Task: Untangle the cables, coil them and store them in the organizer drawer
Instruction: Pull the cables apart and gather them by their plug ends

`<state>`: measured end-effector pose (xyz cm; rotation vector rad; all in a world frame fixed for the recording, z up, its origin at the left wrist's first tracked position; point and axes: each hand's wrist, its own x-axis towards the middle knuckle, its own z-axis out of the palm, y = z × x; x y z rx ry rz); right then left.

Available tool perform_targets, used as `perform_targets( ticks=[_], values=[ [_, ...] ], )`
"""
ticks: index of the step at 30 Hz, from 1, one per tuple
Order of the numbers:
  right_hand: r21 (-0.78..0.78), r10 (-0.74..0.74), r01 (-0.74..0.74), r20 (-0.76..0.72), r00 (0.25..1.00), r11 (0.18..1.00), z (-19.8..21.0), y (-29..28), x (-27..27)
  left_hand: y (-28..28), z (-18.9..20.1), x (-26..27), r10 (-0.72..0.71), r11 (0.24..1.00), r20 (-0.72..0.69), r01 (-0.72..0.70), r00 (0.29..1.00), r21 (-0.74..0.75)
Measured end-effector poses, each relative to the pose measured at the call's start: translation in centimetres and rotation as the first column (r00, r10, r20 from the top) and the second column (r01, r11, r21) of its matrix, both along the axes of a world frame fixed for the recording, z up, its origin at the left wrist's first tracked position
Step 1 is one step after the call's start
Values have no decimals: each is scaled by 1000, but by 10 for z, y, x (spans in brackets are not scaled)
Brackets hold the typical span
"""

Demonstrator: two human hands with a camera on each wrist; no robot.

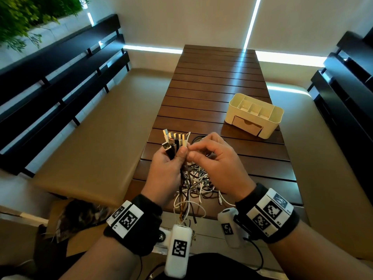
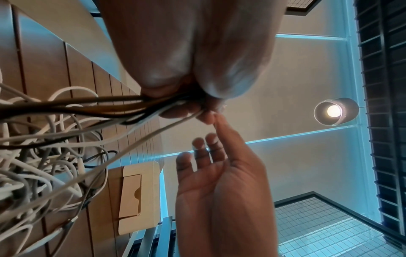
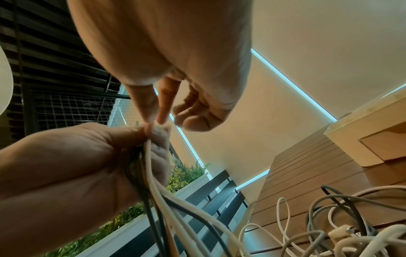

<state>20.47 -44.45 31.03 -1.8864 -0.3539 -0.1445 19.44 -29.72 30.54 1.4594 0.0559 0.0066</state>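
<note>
Head view | left hand (image 1: 167, 164) grips flat metal plugs (image 1: 175, 140) | cords (image 1: 193, 178) tangled

A long table (image 1: 220, 81) of dark wooden slats runs toward pale roller blinds (image 1: 181, 19), daylight glowing blue-white around their edges. Tan cushioned benches (image 1: 96, 126) with black slatted backs flank it. Green foliage (image 1: 30, 15) shows far left; a cylindrical ceiling lamp (image 2: 335, 111) is lit.

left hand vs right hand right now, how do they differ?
The left hand grips a whole bundle of cables, plugs fanned upward; the right hand only pinches at one white cable with thumb and forefinger. The left hand's fingers are all wrapped round the bundle; the right hand's other fingers hang loosely curled. Both are raised above the tangle on the table.
</note>
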Motion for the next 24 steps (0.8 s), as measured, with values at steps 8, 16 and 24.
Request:
perform_targets(
  ticks=[8, 16, 24],
  values=[
    [-136, 162, -205, -273, 948, 969, -15, 1, -8, 3, 7, 1, 21, 1000, 33, -21, 999, -15],
    [-189, 175, -199, -133, 975, 962, -14, 4, -7, 10, 18, 4, 26, 950, 2, -25, 1000, -312],
    [-211, 200, -274, -316, 927, 938, -42, -17, -1, 37, 46, 17, 104, 902, 88, -57, 991, -429]
  ],
)
